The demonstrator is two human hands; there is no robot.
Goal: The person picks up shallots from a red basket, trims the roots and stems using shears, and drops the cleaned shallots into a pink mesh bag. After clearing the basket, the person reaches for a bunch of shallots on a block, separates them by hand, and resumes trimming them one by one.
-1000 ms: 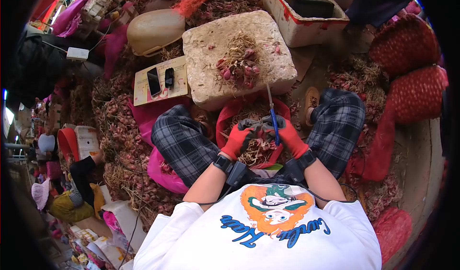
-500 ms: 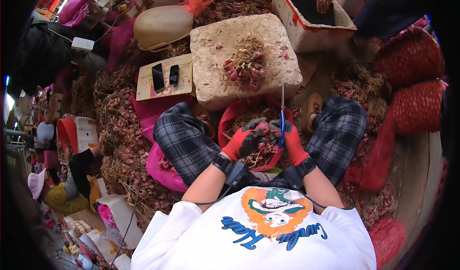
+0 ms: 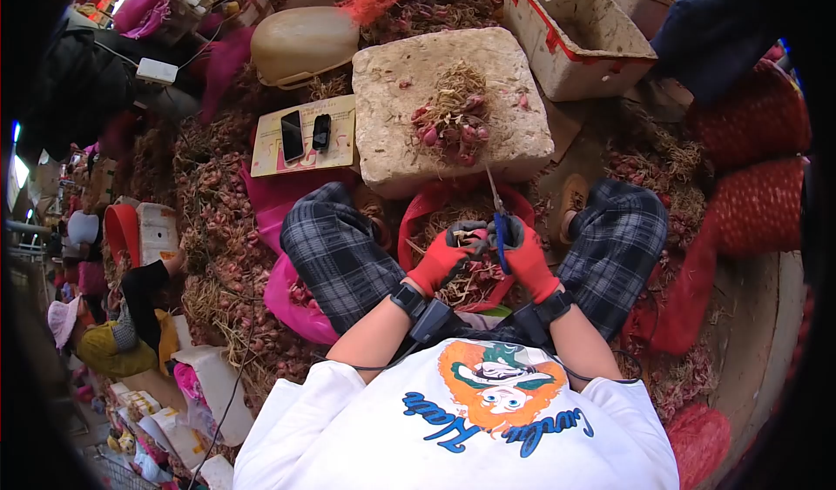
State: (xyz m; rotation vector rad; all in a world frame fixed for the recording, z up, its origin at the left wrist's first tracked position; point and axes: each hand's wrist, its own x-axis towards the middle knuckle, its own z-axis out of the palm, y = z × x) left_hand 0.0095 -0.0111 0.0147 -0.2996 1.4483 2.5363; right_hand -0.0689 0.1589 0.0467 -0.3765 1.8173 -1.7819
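Right grip: the right hand (image 3: 529, 251), in a red glove, is clenched round the blue handle of a knife (image 3: 499, 229). The thin blade points up and away from the body.
Left grip: the left hand (image 3: 446, 255), gloved alike, grasps a small reddish shallot (image 3: 475, 239) at its fingertips, right against the knife hand.
Why held so: the two hands meet over the lap, probably so that blade and bulb stay close under the eyes and the edge faces away from the person.
Under the grip: a red tub (image 3: 418, 216) sits between the plaid-trousered knees and holds dry roots and skins. It looks placed to catch whatever drops from the hands.
Just beyond the grip: a worn foam block (image 3: 392, 142) bears a heap of shallots (image 3: 453, 116), within easy reach of either hand.
Beyond and to the left: a cardboard sheet (image 3: 266, 155) carries two phones (image 3: 293, 135), apparently kept off the litter.
Beyond and to the right: an open foam box (image 3: 566, 68) with red-taped edges. Nearer on that side are bulging red mesh sacks (image 3: 753, 177).
Surface: the ground (image 3: 209, 220) is strewn thickly with shallots and dry stalks.
Room: crowded and cluttered. Another person (image 3: 131, 316) crouches well off to the left of the grip.
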